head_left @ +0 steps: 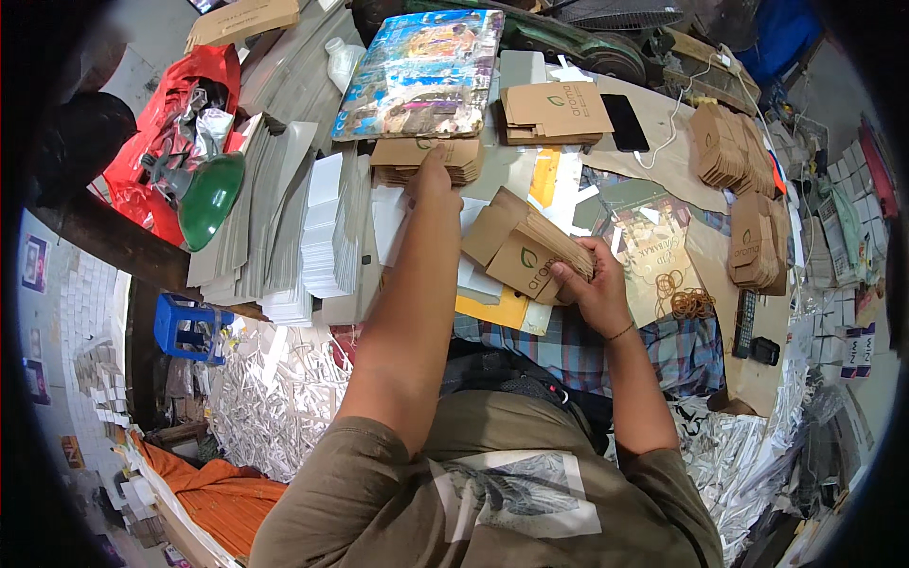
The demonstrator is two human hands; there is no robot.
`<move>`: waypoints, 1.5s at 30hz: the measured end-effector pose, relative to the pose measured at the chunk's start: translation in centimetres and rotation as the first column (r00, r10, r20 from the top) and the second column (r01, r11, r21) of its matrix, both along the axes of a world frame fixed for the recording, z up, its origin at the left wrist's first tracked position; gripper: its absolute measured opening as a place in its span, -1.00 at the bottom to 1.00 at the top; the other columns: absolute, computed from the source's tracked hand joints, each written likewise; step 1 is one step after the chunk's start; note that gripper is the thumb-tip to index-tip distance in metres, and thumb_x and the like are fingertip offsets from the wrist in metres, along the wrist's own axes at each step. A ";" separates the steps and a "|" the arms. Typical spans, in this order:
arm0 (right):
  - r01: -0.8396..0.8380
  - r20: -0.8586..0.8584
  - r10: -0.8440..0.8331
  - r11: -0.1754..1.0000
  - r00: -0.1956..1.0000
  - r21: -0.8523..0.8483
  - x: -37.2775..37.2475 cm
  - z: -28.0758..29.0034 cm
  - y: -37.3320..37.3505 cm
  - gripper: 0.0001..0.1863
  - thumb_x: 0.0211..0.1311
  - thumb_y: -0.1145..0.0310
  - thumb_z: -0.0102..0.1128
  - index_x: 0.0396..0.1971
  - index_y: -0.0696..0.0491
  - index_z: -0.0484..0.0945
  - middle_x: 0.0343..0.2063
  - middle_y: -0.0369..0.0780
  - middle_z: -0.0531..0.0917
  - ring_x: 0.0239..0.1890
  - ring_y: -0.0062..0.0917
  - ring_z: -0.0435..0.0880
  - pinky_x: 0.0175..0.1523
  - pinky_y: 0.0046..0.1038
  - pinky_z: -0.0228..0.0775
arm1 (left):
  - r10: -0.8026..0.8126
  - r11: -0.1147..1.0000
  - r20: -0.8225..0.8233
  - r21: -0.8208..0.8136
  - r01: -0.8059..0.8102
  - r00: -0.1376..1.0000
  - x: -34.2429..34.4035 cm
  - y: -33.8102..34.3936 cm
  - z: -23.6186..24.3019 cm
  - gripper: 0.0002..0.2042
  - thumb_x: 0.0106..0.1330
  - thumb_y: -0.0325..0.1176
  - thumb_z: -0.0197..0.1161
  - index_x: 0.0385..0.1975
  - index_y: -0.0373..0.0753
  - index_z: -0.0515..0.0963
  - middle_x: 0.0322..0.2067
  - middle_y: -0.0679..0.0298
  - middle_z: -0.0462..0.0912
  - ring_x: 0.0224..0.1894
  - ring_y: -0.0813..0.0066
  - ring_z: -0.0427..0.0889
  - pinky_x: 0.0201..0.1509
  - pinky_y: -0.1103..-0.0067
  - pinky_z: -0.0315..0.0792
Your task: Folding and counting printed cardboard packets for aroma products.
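Note:
My right hand (601, 289) grips a fanned stack of flat brown cardboard box blanks (530, 256), thumb on top and fingers round the far side. The stack is tilted, and its top blank bears a leaf print. My left hand (433, 175) reaches forward to a second pile of brown blanks (464, 156) lying at the near edge of a paint-stained, multicoloured board (421, 76). Its fingers are closed on that pile's front edge, partly hidden by the back of the hand.
Another blank pile (554, 109) lies beside a black phone (622, 123) with a white cable. More bundles (757, 241) stand at the right, near rubber bands (686, 298). Grey and white sheets (327, 227) are stacked left, by a green lamp shade (210, 201). Paper scraps (275, 407) cover the floor.

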State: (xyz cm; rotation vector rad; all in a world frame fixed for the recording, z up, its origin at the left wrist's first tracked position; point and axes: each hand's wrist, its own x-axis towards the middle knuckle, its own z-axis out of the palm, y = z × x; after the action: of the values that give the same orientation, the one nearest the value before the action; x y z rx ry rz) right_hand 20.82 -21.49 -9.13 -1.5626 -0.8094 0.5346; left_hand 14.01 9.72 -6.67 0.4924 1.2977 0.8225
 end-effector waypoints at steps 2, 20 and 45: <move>-0.012 -0.013 0.013 0.998 1.000 0.056 -0.1 -0.1 0.3 -0.56 0.39 0.34 0.62 0.12 0.15 0.62 -0.13 -0.23 0.82 -0.10 -0.61 0.77 0.03 -0.45 0.65 | -0.030 0.999 0.164 0.039 0.024 0.986 -1.2 2.2 -1.5 -0.24 0.30 -0.17 0.63 0.43 -0.26 0.40 0.37 0.10 0.52 0.30 0.10 0.63 0.30 0.04 0.59; 0.073 -0.234 -0.039 0.988 0.971 0.138 1.5 1.2 0.2 -0.58 0.44 0.39 0.57 0.14 0.14 0.56 -0.05 -0.25 0.77 -0.02 -0.61 0.74 0.10 -0.48 0.64 | -0.149 0.969 0.131 0.218 0.118 0.980 -3.3 3.7 -6.2 -0.52 0.36 -0.50 0.42 0.27 -0.22 0.50 0.17 0.17 0.66 0.20 0.20 0.71 0.33 0.17 0.59; -0.117 0.685 0.146 0.989 0.713 -0.088 -7.0 4.0 8.6 -0.04 0.24 -0.24 0.56 0.47 0.05 0.44 0.07 0.06 0.66 0.10 0.01 0.70 0.18 -0.05 0.58 | -0.371 0.897 0.396 0.387 0.213 0.840 -8.3 -8.3 0.2 -0.54 0.80 -0.03 -0.03 0.51 -0.11 0.24 0.34 0.15 0.52 0.35 0.26 0.56 0.41 0.28 0.54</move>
State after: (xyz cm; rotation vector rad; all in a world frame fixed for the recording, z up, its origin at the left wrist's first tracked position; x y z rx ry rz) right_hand 13.79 -12.92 -5.17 -1.7644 -1.4990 0.0314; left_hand 5.74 1.45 -6.45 0.6957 0.6186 0.8321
